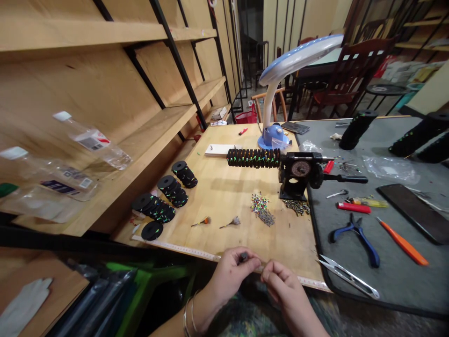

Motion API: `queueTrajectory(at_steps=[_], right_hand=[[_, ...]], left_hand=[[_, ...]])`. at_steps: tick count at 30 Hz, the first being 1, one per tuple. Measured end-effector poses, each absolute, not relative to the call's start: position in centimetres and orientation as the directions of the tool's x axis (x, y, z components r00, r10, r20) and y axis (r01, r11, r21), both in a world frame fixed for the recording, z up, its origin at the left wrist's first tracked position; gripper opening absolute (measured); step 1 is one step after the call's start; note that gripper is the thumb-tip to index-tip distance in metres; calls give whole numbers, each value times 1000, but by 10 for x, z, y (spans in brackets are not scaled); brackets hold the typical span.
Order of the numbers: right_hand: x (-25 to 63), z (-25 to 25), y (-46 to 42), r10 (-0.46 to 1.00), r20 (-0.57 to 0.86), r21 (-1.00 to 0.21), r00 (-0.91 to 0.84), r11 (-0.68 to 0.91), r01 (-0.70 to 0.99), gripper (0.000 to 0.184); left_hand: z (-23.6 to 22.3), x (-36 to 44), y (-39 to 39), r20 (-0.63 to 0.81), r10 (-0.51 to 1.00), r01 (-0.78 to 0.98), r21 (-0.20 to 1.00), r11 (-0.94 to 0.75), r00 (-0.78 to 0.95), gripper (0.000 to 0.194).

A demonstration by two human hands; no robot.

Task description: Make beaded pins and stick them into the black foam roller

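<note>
along the shelves [105, 117] on my left stand clear plastic bottles [91, 140], and past them, on the wooden board [224, 206], sit black rolls [171, 191] studded with coloured bits, plus one flat black disc [152, 230]. a tape measure [182, 250] runs along the board's near edge. my left hand [233, 281], bangles [187, 318] on its wrist, is pinching a small dark piece [243, 256] between thumb and fingers, just above that edge. my right hand [284, 292] is closed too, its fingertips [268, 269] pressed together right beside the left, though i cannot tell what they grip. further up the board lie a heap of coloured pins [260, 208] and a clamped roll [252, 158] on a hand-crank winder [298, 171], with a lamp [266, 103] behind. to the right, on a grey mat [351, 299], are blue pliers [356, 238], snips [347, 276] and an orange tool [403, 243].
</note>
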State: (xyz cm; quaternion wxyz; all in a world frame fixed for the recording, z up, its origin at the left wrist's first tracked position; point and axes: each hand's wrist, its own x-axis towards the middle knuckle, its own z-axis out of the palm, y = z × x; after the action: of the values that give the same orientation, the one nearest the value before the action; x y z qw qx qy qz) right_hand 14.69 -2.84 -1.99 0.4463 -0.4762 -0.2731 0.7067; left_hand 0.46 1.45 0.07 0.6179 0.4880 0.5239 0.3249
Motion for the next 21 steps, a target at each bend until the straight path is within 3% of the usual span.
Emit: queueTrajectory(at_steps=[5, 9, 11, 13, 17, 21], right_hand=[[151, -28, -29, 910, -392, -876, -136, -414, -248, 41], [168, -19, -25, 970, -236, -972, -60, -236, 15, 32], [175, -6, -21, 987, -161, -981, 28, -163, 109, 36], [176, 8, -18, 988, -149, -984, 50, -153, 89, 47], [160, 26, -10, 959, -210, -964, -191, -236, -126, 52], [147, 12, -3, 957, -180, -979, -229, -198, -54, 44]], left_hand=[[4, 1, 19, -274, 935, 152, 958, 244, 225, 23], [12, -3, 20, -218, 943, 236, 959, 159, 252, 22], [18, -4, 20, -184, 948, 286, 952, 106, 261, 21], [24, -4, 18, -130, 954, 330, 943, 35, 270, 21], [34, -4, 17, 18, 953, 396, 907, -144, 304, 19], [37, -7, 16, 36, 957, 409, 899, -156, 287, 18]])
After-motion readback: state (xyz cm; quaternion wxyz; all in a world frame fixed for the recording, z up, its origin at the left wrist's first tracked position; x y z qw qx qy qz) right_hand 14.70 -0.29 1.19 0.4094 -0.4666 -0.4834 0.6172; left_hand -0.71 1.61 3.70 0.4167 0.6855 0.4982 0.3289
